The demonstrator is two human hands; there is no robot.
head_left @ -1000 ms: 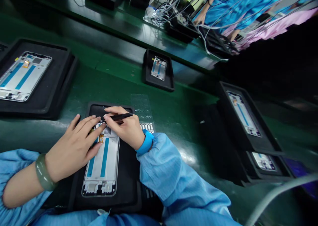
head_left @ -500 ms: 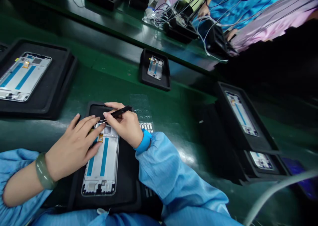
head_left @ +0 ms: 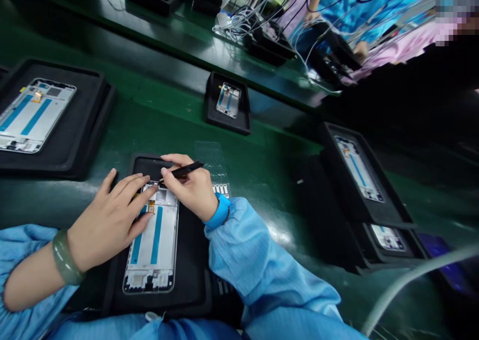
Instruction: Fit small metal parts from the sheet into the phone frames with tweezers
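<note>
The green table spans the scene. At right stands a stack of black trays; at left, a left tray bears a phone frame. The near tray holds another, the near frame, lying flat, left of centre. Over its far left part the left hand rests open, fingers spread. The right hand, just right of it, grips a black pen between thumb and fingers, tip close to the frame's far edge; contact is unclear.

Far tray — slightly farther left
</note>
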